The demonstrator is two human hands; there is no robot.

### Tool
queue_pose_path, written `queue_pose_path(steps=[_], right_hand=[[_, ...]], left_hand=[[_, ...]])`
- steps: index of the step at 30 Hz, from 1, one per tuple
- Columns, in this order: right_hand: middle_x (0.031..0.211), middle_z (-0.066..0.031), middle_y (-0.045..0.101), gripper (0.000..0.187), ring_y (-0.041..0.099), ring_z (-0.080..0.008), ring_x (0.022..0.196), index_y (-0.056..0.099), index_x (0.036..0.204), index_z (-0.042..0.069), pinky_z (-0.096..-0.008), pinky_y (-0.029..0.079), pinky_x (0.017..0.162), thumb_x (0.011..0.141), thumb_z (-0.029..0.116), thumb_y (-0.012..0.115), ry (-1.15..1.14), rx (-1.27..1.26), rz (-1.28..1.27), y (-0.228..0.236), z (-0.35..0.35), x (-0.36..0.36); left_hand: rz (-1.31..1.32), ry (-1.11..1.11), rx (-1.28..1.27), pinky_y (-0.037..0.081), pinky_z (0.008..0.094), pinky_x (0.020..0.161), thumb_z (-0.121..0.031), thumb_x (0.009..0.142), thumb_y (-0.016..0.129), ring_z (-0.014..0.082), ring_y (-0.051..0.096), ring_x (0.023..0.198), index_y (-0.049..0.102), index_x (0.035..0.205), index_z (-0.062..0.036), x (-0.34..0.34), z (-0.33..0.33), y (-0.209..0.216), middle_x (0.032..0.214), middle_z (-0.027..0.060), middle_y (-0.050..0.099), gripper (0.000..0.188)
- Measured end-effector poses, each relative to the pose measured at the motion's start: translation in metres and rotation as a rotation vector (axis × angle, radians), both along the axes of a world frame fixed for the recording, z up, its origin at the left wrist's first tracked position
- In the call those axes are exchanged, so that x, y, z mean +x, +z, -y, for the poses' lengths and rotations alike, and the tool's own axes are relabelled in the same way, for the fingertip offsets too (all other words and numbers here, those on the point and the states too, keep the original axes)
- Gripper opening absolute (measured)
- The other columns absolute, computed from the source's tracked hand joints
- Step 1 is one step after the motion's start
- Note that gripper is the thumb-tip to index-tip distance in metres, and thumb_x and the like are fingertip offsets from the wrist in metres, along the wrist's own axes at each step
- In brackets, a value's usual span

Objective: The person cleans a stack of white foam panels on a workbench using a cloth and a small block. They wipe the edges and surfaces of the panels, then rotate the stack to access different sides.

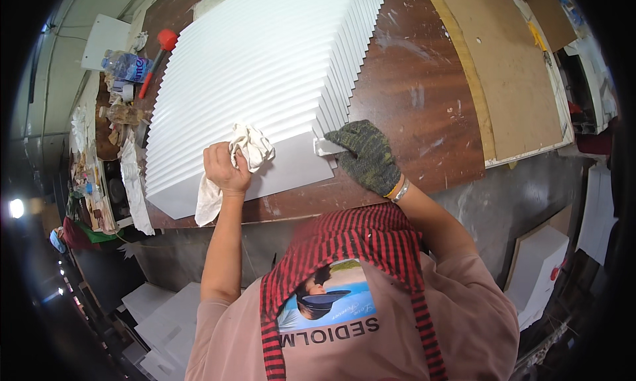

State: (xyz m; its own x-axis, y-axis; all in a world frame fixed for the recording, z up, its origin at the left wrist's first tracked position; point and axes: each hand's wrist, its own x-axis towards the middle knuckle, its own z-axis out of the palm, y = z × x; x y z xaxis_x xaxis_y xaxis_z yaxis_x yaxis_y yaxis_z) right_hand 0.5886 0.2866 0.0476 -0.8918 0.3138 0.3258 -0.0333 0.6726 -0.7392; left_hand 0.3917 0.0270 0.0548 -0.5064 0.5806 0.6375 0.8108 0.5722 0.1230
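Note:
A large stack of white panels lies fanned out in overlapping steps across a brown table. Its nearest panel shows a wide, smooth pale face. My bare left hand is closed on a crumpled white cloth over this panel, and a loose end of the cloth hangs towards the table edge. At the panel's right end, my right hand, in a dark green knitted glove, pinches a small flat white piece. That piece meets the stack's right corner; its exact kind is unclear.
The worn brown table carries paint marks. To the left are a red-headed mallet, a plastic bottle and assorted clutter. A brown board lies at the right. White boards lean low on the left, others low on the right.

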Motion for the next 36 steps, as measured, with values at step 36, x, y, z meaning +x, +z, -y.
queue_pose_path(steps=[36], right_hand=[[0.093,-0.0119,0.07,0.031,0.065,-0.0291,0.088,0.074,0.103,0.009,-0.0429,0.054,0.083,0.076,0.02,0.08,-0.054,0.2,-0.109,0.006,-0.031,-0.008]], left_hand=[[-0.018,0.009,0.015,0.045,0.0464,0.072,-0.013,0.081,0.063,0.0371,0.055,0.081,0.062,0.097,-0.0021,0.0,0.0,-0.003,0.091,0.0155,0.06,0.02]])
